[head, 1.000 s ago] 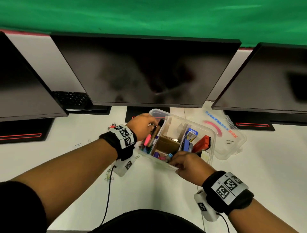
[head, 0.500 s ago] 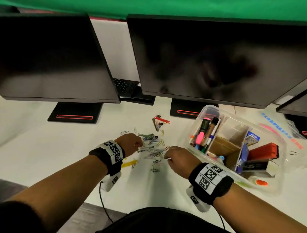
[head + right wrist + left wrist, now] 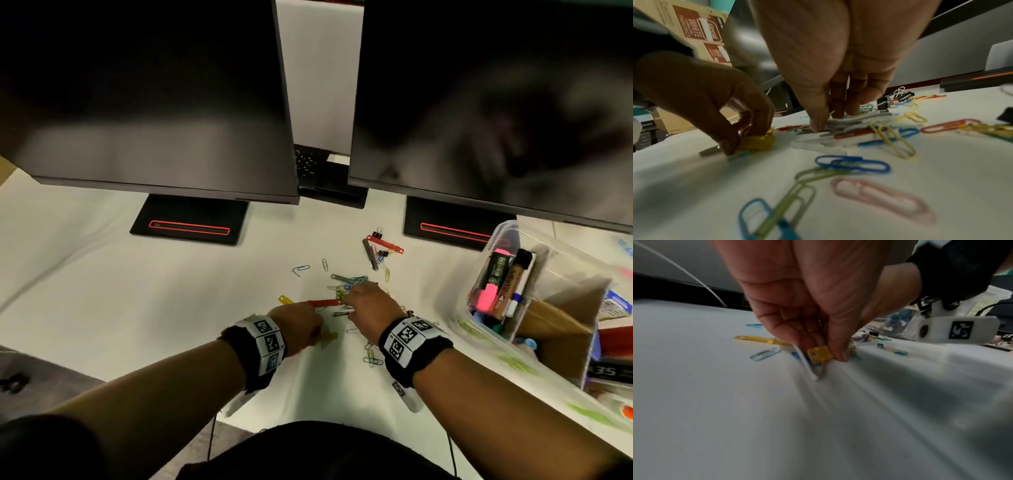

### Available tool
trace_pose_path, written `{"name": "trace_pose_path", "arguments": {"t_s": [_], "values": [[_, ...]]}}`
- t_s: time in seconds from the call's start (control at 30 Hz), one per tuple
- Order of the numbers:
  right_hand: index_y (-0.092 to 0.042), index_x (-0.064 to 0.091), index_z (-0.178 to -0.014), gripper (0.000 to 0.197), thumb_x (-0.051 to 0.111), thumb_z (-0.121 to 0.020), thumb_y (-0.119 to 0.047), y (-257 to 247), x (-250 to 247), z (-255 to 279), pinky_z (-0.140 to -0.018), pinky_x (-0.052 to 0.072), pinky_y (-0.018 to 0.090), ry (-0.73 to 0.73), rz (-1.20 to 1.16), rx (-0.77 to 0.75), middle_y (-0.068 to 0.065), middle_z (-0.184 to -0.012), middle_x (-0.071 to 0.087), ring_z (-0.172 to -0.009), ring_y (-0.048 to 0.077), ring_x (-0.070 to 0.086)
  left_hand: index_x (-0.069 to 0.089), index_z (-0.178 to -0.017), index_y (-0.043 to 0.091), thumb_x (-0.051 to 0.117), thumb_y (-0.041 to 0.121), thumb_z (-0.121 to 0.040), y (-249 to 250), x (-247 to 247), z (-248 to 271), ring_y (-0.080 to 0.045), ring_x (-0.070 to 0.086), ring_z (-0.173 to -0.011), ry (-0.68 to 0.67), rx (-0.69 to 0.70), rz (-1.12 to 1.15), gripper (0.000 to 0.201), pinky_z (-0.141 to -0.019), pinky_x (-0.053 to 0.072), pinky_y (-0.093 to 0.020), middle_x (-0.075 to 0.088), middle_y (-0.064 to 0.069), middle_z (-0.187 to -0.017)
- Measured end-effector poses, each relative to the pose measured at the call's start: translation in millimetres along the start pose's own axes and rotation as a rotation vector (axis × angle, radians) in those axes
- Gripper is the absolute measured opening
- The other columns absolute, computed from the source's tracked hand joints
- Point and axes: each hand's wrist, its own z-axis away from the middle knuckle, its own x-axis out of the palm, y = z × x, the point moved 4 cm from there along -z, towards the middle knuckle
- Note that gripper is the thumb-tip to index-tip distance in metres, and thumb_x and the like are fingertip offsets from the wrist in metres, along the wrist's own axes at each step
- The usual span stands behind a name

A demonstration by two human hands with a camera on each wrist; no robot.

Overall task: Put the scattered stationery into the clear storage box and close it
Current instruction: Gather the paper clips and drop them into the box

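- My left hand (image 3: 301,320) reaches low over the white desk (image 3: 137,308), just left of the paper-clip pile (image 3: 349,284); thumb and fingers pinch a flat yellow plastic fastener (image 3: 819,354).
- My right hand (image 3: 370,308) hangs over the pile, fingers (image 3: 818,116) together, tips pressing pale flat strips and a red one.
- Loose wire clips, glossy and coloured, ring the pile.
- The clear storage box (image 3: 507,329) stands open right of the pile, holding markers.

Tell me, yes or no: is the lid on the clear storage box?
No: the clear storage box stands open, markers and cardboard dividers exposed inside.
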Motion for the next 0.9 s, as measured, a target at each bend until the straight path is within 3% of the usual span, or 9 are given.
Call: {"name": "trace_pose_path", "arguments": {"t_s": [0.2,0.33,0.4,0.5,0.53,0.6,0.7,0.83,0.9], "values": [[-0.009,0.067,-0.103,0.02,0.052,-0.089,-0.011,7,-5,-6,-0.092,0.04,0.028,0.084,-0.111,0.075,0.01,-0.114,0.06,-0.11,0.026,0.051,0.059,-0.107,0.013,0.048,0.027,-0.093,-6,-7,-4,-0.029,0.058,-0.109,0.114,0.03,0.09,0.023,-0.09,0.045,-0.033,0.061,-0.008,-0.118],[-0.008,0.07,-0.091,0.012,0.059,-0.088,-0.011,22,-20,1,-0.072,0.037,0.019,0.217,-0.467,0.232,0.002,-0.092,0.061,-0.088,0.017,0.055,0.059,-0.103,0.014,0.046,0.019,-0.093,-20,-19,-4,-0.027,0.058,-0.1,0.234,0.014,0.287,0.017,-0.082,0.042,-0.028,0.064,-0.007,-0.108],[-0.016,0.065,-0.08,0.012,0.059,-0.088,-0.009,32,-21,4,-0.064,0.038,0.017,0.245,-0.633,0.318,-0.001,-0.084,0.06,-0.08,0.015,0.054,0.059,-0.101,0.008,0.044,0.01,-0.092,-28,-26,-5,-0.03,0.057,-0.099,0.291,-0.01,0.334,0.017,-0.083,0.042,-0.03,0.06,-0.012,-0.106],[-0.021,0.054,-0.071,0.028,0.052,-0.089,0.0,43,-17,6,-0.071,0.049,0.029,0.259,-0.894,0.392,0.011,-0.082,0.066,-0.074,0.024,0.063,0.057,-0.111,0.002,0.043,0.0,-0.09,-35,-33,-7,-0.032,0.055,-0.104,0.326,-0.024,0.392,0.025,-0.092,0.045,-0.029,0.053,-0.016,-0.113],[-0.016,0.052,-0.072,0.029,0.046,-0.091,0.004,43,-16,8,-0.068,0.052,0.032,0.256,-1.066,0.423,0.015,-0.079,0.066,-0.066,0.024,0.065,0.055,-0.115,0.003,0.043,0.0,-0.09,-37,-34,-7,-0.03,0.055,-0.106,0.336,-0.038,0.388,0.027,-0.091,0.043,-0.025,0.052,-0.014,-0.116],[-0.011,0.05,-0.076,0.03,0.036,-0.092,0.01,40,-15,12,-0.052,0.049,0.026,0.24,-1.306,0.486,0.016,-0.071,0.061,-0.051,0.019,0.058,0.053,-0.12,0.008,0.044,0.008,-0.092,-41,-32,-8,-0.027,0.055,-0.108,0.359,-0.074,0.367,0.029,-0.089,0.04,-0.024,0.05,-0.01,-0.121],[-0.011,0.054,-0.079,0.03,0.032,-0.091,0.006,38,-15,13,-0.048,0.037,0.022,0.236,-1.302,0.56,0.009,-0.062,0.054,-0.048,0.017,0.046,0.047,-0.129,0.013,0.05,0.024,-0.093,-37,-24,-15,-0.028,0.055,-0.112,0.257,-0.074,0.278,0.038,-0.097,0.044,-0.034,0.045,-0.007,-0.128],[-0.012,0.059,-0.077,0.032,0.033,-0.094,-0.007,38,-11,12,-0.045,0.031,0.02,0.275,-1.246,0.641,0.006,-0.058,0.05,-0.045,0.017,0.041,0.045,-0.13,0.015,0.048,0.023,-0.093,-27,-22,-25,-0.029,0.052,-0.117,0.201,-0.083,0.149,0.038,-0.099,0.045,-0.037,0.045,-0.008,-0.129],[-0.01,0.059,-0.079,0.03,0.034,-0.095,-0.009,37,-10,13,-0.045,0.03,0.02,0.267,-1.348,0.668,0.006,-0.058,0.048,-0.045,0.017,0.039,0.048,-0.124,0.013,0.047,0.024,-0.094,-24,-23,-29,-0.029,0.053,-0.114,0.209,-0.091,0.137,0.032,-0.095,0.045,-0.036,0.049,-0.009,-0.124]]}}
